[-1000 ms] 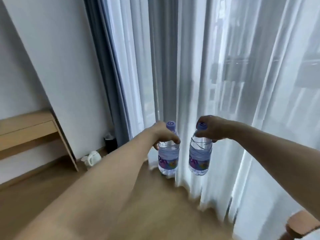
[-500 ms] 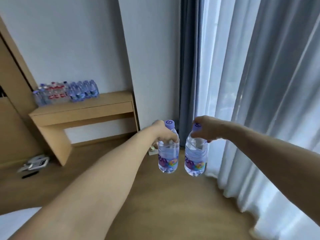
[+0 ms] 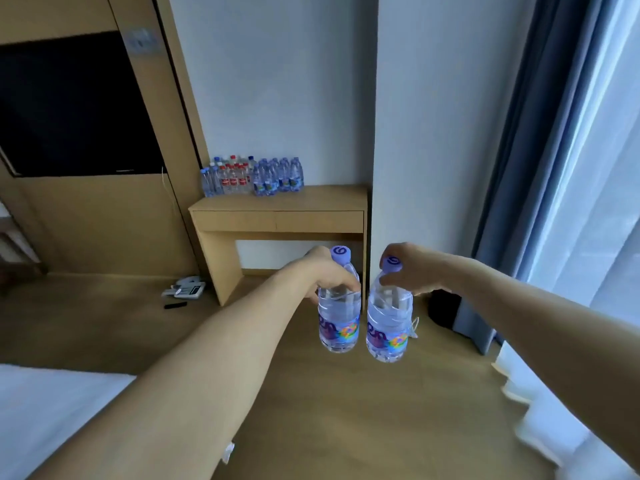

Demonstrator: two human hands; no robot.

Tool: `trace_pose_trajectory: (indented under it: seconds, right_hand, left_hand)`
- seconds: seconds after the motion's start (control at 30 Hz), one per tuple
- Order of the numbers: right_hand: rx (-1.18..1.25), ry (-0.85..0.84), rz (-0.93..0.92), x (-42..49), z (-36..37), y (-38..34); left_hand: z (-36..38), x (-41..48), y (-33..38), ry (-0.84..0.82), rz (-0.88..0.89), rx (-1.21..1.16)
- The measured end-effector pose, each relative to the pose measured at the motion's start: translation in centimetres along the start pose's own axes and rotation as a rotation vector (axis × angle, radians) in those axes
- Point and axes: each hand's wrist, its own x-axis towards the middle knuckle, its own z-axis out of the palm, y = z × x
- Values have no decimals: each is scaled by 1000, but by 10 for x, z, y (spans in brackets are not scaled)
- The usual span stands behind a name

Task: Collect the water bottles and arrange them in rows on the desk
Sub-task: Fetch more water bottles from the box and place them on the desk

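Clear plastic with purple caps and bright multicoloured labels: we carry two small bottles full of water, upright and side by side above the wooden floor (image 3: 346, 417). Our left hand (image 3: 325, 275) grips the left bottle (image 3: 337, 323) round its neck. Our right hand (image 3: 412, 271) pinches the right bottle (image 3: 388, 327) just under its cap. Well ahead, the wooden desk (image 3: 277, 216) bears rows of bottles (image 3: 252, 176), red-labelled beside blue-labelled.

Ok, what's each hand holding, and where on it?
The left hand grips the left bottle round its neck, just below the cap. The right hand grips the right bottle at the cap and neck.
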Motion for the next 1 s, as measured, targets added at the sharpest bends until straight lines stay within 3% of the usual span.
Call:
trace_pose_trajectory:
  seconds: [0.47, 1.0]
  right_hand:
    - [-23, -47, -102, 275, 10, -79]
    - [-100, -116, -228, 586, -6, -79]
  left_hand:
    - [-160, 227, -17, 55, -32, 66]
    - [-248, 488, 2, 137, -94, 26]
